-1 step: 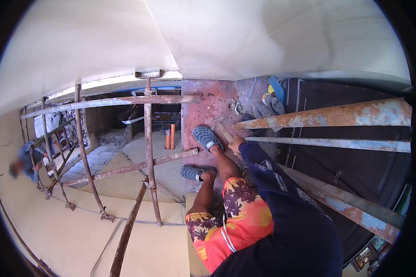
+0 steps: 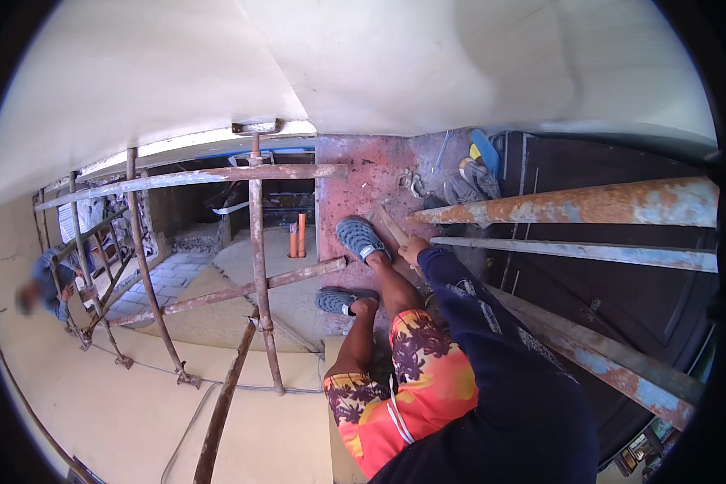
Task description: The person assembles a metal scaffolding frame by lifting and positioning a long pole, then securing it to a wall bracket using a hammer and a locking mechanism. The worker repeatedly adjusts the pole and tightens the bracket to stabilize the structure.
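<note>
My right hand [image 2: 414,252] is closed around a narrow, light-brown piece of wood [image 2: 392,227], its tip pointing toward the reddish floor platform [image 2: 371,181]. Beyond the hand the rest of the piece is hidden. My right arm, in a dark blue sleeve, reaches forward past my knee. Close by are my feet in grey-blue clogs [image 2: 359,239]. My left hand does not show.
Rusty scaffold poles [image 2: 573,200] run along my right beside a dark panelled surface [image 2: 621,298]. More scaffold frames [image 2: 260,234] stand left. Two orange pipes [image 2: 302,234] rise from concrete. Shoes [image 2: 468,185] lie ahead. Far left, a person [image 2: 52,282] is beside the scaffold.
</note>
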Motion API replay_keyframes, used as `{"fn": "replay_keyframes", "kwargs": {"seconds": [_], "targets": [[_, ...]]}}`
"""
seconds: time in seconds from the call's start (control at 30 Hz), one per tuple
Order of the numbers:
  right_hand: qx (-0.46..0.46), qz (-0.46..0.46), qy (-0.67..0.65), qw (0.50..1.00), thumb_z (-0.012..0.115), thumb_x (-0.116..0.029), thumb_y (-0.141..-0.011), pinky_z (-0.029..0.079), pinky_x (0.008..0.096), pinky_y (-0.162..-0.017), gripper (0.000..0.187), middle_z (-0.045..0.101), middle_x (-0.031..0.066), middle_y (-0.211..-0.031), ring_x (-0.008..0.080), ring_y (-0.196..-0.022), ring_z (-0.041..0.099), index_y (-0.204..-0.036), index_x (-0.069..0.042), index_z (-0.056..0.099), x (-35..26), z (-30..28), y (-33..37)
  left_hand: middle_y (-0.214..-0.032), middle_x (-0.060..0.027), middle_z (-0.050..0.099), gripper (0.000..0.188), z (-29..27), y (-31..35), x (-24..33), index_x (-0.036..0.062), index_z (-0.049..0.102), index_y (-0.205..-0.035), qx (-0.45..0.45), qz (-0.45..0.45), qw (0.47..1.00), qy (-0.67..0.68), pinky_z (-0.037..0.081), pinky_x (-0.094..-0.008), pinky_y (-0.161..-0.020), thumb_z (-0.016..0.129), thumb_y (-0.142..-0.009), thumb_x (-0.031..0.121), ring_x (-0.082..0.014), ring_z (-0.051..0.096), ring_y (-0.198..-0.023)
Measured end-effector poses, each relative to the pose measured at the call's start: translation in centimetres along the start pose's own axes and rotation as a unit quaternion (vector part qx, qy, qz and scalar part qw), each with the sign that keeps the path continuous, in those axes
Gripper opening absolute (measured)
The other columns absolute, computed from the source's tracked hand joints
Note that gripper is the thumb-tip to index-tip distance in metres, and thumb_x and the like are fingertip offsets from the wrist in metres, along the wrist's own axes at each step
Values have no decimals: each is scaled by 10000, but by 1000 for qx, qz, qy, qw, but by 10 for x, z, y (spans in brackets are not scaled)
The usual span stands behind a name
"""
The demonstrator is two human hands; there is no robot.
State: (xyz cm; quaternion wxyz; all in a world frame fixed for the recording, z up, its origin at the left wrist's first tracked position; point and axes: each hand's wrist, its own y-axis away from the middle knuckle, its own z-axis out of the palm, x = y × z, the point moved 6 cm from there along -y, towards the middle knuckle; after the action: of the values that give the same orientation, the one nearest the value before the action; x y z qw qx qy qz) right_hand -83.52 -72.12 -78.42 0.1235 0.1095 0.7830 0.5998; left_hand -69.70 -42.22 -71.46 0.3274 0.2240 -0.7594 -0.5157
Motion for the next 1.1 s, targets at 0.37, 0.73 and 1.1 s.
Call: {"fn": "replay_keyframes", "kwargs": {"seconds": [0.37,0.73,1.1], "targets": [[51,6,159,986,615,-308,-936,538,487,-952,385,683,265,-1188,428,-1117,664,-1168,-2,644,106,89,-143,-1249,-188,702,352,110,-237,-15,70,744,-1184,-121,64,968,-212,584,-491,-884,480,-995,208,-323,718,-1094],[508,113,-165,838,654,-301,-896,482,529,-993,416,549,245,-1281,432,-1232,520,-1169,7,595,-23,-108,-237,-1041,-204,756,302,142,-250,-44,66,775,-1034,-65,70,972,-215,615,-491,-734,511,-963,194,-362,750,-977],[461,226,-72,855,620,-355,-919,381,490,-1118,502,561,200,-1329,386,-1306,486,-1286,-14,585,30,-194,-340,-1249,-216,695,353,137,-250,-37,51,737,-1187,-191,25,962,-192,583,-524,-891,454,-1006,161,-384,704,-1112]]}}
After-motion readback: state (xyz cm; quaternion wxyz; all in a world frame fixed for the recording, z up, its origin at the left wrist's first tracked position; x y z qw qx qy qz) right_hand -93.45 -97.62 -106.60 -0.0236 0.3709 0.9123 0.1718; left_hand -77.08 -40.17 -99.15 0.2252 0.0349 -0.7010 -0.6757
